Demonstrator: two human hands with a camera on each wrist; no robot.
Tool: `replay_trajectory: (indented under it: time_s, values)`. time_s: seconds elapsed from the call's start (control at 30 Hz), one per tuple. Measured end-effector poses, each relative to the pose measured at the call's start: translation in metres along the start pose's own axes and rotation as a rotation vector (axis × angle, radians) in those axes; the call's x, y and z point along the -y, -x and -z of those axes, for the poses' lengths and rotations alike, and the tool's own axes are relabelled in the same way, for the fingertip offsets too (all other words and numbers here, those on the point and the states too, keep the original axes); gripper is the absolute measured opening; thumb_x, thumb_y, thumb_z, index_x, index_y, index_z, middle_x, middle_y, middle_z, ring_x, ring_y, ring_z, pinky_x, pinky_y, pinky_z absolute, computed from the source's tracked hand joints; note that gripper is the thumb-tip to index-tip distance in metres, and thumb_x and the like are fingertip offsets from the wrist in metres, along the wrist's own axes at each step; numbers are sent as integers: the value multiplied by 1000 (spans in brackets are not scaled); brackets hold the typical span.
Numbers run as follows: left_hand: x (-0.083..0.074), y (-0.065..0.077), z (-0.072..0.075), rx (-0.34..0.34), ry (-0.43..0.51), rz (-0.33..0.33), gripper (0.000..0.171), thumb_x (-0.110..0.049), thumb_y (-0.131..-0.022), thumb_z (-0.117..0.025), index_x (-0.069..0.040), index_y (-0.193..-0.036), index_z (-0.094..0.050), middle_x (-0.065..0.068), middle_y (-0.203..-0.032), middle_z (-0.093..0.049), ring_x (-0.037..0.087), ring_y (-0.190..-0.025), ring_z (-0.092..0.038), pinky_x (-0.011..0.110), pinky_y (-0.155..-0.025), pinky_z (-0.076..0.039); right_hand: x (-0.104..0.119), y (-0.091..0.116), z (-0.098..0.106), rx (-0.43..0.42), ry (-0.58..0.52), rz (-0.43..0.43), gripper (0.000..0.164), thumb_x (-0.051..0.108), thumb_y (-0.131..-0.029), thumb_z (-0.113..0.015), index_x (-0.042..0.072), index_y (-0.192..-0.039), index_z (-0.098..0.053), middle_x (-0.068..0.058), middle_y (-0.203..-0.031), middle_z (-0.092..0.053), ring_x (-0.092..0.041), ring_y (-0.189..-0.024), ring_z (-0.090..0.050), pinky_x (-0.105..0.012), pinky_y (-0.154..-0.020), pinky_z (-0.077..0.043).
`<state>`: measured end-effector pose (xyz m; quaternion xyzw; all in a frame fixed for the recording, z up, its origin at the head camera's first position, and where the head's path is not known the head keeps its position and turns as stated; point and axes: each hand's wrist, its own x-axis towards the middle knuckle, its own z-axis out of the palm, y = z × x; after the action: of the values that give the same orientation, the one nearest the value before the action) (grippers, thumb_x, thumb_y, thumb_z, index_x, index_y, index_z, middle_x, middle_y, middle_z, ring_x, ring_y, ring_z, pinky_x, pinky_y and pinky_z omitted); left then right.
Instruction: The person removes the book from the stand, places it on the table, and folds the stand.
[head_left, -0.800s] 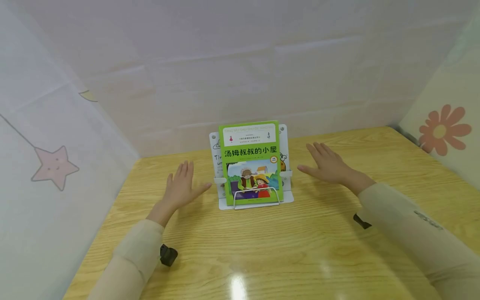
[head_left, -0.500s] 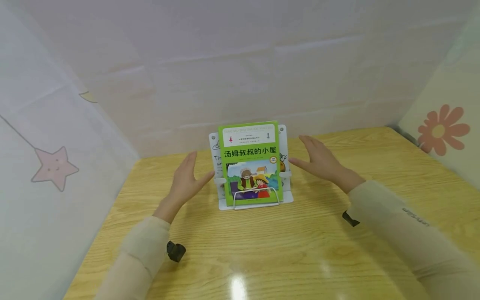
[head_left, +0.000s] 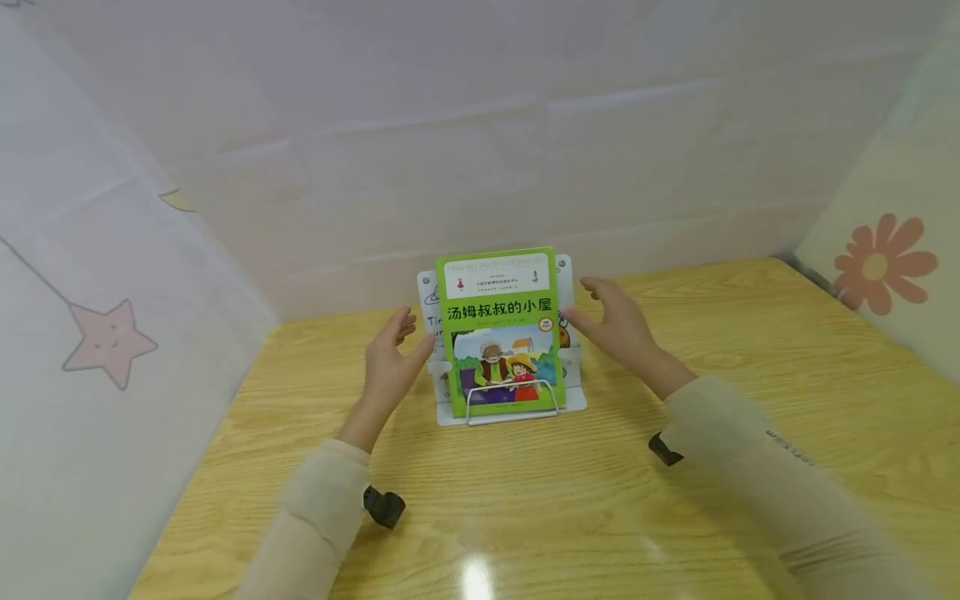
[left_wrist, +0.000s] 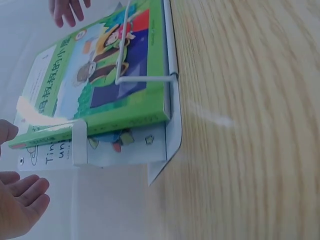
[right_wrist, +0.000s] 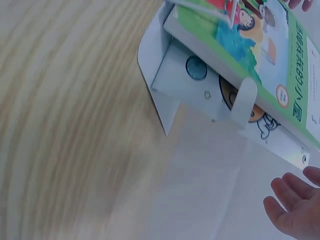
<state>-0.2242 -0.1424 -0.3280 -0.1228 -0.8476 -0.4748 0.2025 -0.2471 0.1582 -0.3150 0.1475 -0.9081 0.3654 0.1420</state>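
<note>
A green picture book (head_left: 501,308) with a cartoon cover leans upright on a white book stand (head_left: 573,398). The stand's wire bar crosses the lower cover, and small side tabs sit at the book's edges. My left hand (head_left: 390,367) is beside the stand's left edge, thumb toward the book and fingers loosely bent. On the other side, my right hand (head_left: 621,327) has its thumb tip close to the stand's right edge. Neither hand holds anything. In the left wrist view the left fingers (left_wrist: 30,192) spread just off the stand; in the right wrist view the right fingers (right_wrist: 287,192) do likewise.
The stand rests on a wood-grain table (head_left: 510,500) near its back edge. Behind rises a pale cloth wall (head_left: 495,150). Side panels carry a pink star (head_left: 112,343) and an orange flower (head_left: 885,265). A black wrist mount (head_left: 384,507) hangs under the left sleeve.
Both hands have moved inward toward the stand from either side, and their fingers have gone from straight to slightly bent. The book and stand have stayed in place.
</note>
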Motion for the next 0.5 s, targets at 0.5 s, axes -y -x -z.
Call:
replay_trajectory:
  time_s: [0.5]
  values:
    - [0, 5, -28, -84, 252, 31, 39, -3, -79, -57, 8, -115, -46, 21, -103, -54, 29, -93, -53, 28, -82, -43, 1, 7, -26, -177, -211, 32, 46, 21, -82, -59, -6, -117, -46, -19, -112, -47, -32, -100, -46, -45, -83, -38]
